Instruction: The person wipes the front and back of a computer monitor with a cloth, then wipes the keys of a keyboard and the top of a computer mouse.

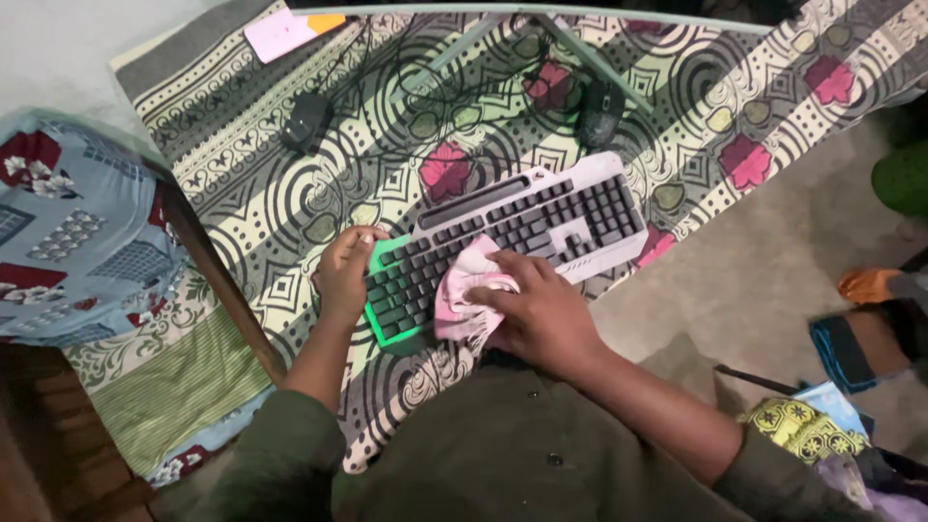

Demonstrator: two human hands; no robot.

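Note:
A grey keyboard (541, 217) with black keys and a green glow at its left end lies tilted on a patterned cloth. My left hand (343, 275) grips the keyboard's left end. My right hand (536, 309) presses a crumpled pink cloth (462, 290) onto the keys near the middle-left of the keyboard.
The patterned floral cloth (290, 184) covers the surface. A black mouse (601, 111) and a black adapter (305, 121) with tangled cables lie at the back. A pink card (280, 31) sits far back. A bed edge with bedding (87, 251) is left; someone's foot (870, 285) is right.

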